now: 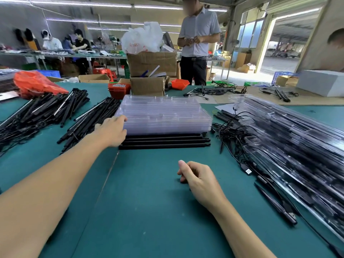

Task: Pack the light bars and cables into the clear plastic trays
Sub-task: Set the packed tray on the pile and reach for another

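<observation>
A stack of clear plastic trays sits in the middle of the green table. Black light bars lie side by side right in front of the stack. My left hand reaches to the stack's left end, its fingers on the tray edges. My right hand rests on the table nearer to me, fingers loosely curled and holding nothing. Loose black cables lie to the right of the stack. Filled trays are piled along the right side.
Piles of black light bars and a second pile of bars lie at the left, beside an orange bag. Cardboard boxes and red bins stand behind the stack. A person stands beyond the table.
</observation>
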Demonstrator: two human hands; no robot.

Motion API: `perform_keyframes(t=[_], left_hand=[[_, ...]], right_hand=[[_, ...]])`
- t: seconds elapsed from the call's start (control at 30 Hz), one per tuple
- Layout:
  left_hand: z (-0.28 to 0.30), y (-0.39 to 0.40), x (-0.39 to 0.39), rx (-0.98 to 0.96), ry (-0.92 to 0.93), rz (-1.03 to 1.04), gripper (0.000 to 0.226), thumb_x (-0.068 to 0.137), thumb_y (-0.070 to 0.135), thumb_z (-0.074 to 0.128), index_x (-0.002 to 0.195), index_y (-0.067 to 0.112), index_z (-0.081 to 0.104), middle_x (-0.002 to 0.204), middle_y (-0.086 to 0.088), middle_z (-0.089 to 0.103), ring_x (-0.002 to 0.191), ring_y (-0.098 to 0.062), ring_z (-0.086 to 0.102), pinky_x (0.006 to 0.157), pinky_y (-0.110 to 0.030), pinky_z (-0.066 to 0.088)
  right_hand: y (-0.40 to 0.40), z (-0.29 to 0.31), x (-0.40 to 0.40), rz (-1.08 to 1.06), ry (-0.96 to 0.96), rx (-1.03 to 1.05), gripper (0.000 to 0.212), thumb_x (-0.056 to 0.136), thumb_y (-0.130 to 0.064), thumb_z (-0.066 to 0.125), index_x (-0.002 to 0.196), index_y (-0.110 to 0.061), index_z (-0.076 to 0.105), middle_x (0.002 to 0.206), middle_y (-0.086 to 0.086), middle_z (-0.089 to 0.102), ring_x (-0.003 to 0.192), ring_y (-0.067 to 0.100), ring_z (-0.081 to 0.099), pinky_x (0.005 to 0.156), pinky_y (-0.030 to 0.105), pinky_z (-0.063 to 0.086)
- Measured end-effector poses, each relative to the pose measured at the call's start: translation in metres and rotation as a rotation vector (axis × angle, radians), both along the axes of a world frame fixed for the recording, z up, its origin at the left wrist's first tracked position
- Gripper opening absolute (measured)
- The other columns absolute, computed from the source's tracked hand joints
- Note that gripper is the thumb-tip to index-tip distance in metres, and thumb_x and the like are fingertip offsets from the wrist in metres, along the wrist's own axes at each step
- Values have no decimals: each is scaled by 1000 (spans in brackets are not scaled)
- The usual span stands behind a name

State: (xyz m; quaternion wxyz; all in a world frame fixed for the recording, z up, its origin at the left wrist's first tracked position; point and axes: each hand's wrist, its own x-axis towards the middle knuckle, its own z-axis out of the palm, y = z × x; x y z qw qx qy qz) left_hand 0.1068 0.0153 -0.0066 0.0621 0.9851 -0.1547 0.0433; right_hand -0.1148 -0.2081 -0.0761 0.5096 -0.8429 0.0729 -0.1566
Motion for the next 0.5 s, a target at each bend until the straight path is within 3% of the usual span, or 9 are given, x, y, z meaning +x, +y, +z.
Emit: perform_keyframes(t=[0.1, 0.3, 0.5], left_hand=[[7, -7, 5, -37, -85, 30, 33, 106, 25, 37, 138, 18, 43, 147, -8, 46, 130, -32, 42, 99, -50, 34], [21, -14, 16, -100, -161, 42, 21, 103, 16, 50, 113, 16, 68, 123, -9, 64, 118, -32, 51, 96, -48, 42], [30, -12, 26, -61, -339, -62, 16, 98, 3, 54, 102, 4, 69, 106, -18, 65, 104, -36, 54, 87, -51, 50]], right_hand=[[-1, -1, 0, -5, -12, -10, 65, 79, -77, 40, 75, -17, 65, 72, -5, 69, 64, 17, 61, 61, 31, 44], [-2, -1, 1, 13, -19, 6, 73, 79, -78, 40, 81, -8, 62, 76, 8, 66, 56, 8, 50, 60, 32, 42], [-2, -1, 1, 23, -16, 37, 72, 79, -78, 43, 81, -9, 61, 77, 10, 66, 59, 12, 49, 59, 34, 41]])
